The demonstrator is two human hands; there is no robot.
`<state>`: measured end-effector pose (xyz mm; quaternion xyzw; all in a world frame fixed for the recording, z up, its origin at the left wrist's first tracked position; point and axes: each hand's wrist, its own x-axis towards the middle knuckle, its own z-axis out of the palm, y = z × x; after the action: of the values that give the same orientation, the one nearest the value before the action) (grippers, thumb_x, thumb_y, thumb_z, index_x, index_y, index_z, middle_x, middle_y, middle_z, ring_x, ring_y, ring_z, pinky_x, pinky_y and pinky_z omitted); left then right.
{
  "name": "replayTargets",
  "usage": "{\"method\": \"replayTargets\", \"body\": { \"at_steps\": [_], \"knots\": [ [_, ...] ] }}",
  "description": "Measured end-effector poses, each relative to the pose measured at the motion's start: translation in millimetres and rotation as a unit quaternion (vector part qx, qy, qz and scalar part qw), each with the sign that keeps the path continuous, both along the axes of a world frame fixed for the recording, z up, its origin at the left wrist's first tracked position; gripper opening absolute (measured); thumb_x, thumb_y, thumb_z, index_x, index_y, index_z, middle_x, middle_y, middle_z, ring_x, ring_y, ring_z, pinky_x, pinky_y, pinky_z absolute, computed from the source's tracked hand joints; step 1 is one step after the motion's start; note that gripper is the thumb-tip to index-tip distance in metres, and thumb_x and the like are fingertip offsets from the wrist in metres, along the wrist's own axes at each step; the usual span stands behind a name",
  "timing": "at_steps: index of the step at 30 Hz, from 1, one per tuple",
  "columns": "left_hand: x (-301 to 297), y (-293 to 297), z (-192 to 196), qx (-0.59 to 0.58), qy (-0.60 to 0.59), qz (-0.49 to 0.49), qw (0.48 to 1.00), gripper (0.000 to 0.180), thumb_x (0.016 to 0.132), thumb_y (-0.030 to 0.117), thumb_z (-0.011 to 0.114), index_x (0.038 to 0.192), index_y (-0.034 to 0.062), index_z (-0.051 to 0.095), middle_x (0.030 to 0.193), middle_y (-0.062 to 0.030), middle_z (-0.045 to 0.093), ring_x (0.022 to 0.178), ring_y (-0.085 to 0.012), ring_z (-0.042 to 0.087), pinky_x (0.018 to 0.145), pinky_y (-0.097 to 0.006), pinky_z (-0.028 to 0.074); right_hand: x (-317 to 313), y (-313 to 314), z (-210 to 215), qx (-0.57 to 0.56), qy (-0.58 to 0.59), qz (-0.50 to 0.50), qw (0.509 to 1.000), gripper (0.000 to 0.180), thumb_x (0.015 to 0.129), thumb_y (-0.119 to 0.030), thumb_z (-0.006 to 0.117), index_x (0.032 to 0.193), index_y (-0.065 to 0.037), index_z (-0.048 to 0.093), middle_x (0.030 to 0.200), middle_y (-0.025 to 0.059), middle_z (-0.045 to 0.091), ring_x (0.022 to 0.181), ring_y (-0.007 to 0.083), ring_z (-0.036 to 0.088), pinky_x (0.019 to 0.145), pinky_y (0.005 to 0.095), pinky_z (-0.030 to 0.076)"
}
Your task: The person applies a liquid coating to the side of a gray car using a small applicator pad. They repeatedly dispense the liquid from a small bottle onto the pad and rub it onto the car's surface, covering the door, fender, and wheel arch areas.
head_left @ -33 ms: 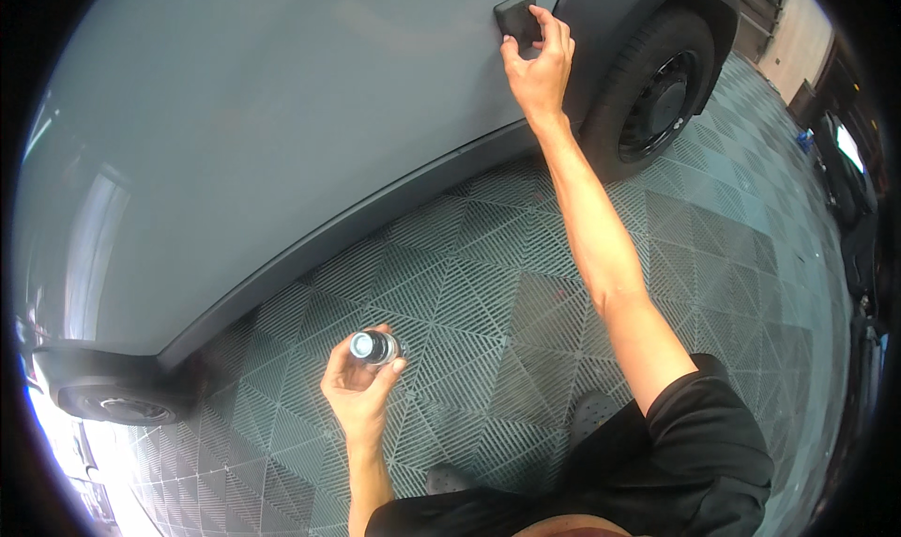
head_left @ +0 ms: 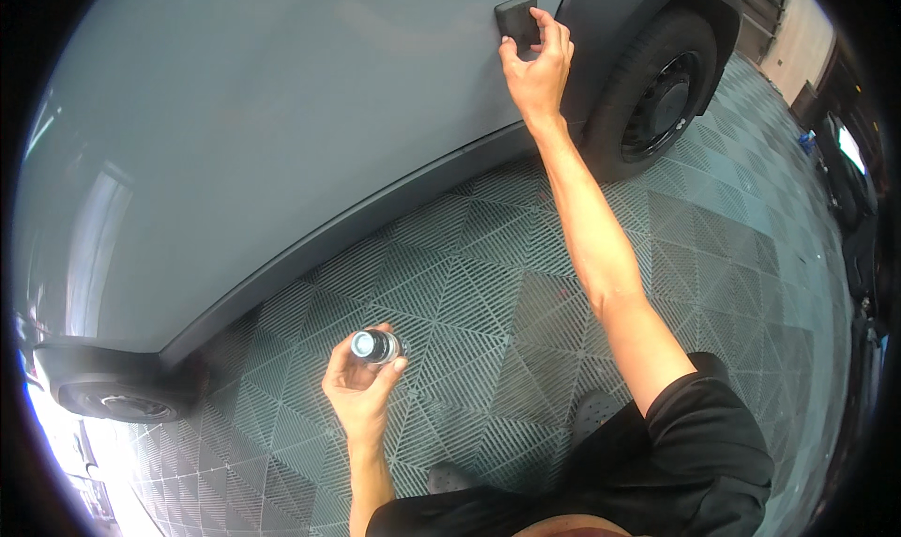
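My right hand [head_left: 542, 75] reaches far out and presses a dark block-shaped applicator pad [head_left: 511, 23] flat to the grey car side panel [head_left: 310, 105], just ahead of the wheel arch at the right. Thumb and fingers grip the pad by its near edges. Nearer to me, above the floor, my left hand [head_left: 358, 401] is wrapped round a small bottle [head_left: 376, 346]. Its pale top and black neck point up toward me, and the fingers hide most of its body.
A black-rimmed wheel [head_left: 664, 100] stands right of the pad, another wheel [head_left: 122, 404] at far left. Along the panel's foot runs a dark sill [head_left: 347, 225]. Patterned grey tiles [head_left: 450, 349] cover the floor, with my feet at the bottom. Dark items [head_left: 849, 176] line the right edge.
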<state>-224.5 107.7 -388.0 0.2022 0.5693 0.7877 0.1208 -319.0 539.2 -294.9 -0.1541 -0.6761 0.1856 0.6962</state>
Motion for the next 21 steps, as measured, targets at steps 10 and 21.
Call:
{"method": "replayTargets", "body": {
  "at_steps": [10,21],
  "knots": [
    [1.4,-43.6,3.1,0.022,0.004,0.031,0.999,0.050,0.075,-0.014,0.079,0.120,-0.0011,0.062,0.120,-0.0177,0.068,0.115,-0.0252,0.066,0.097,-0.038,0.058,-36.6,-118.3,-5.3,-0.050,0.023,0.054,0.997,0.055,0.080,-0.009,0.076,0.130,0.001,0.056,0.123,0.0146,0.054,0.106,0.0292,0.050,0.079,0.0365,0.052],
    [5.9,-87.7,0.9,0.057,0.040,0.058,0.996,0.054,0.074,-0.016,0.079,0.123,-0.0004,0.061,0.121,-0.0188,0.067,0.116,-0.0275,0.065,0.096,-0.039,0.058,-86.1,-274.2,-4.7,-0.053,0.064,0.140,0.987,0.058,0.076,-0.007,0.079,0.128,0.000,0.055,0.118,0.0160,0.053,0.107,0.0343,0.048,0.088,0.0466,0.047]
  ]
}}
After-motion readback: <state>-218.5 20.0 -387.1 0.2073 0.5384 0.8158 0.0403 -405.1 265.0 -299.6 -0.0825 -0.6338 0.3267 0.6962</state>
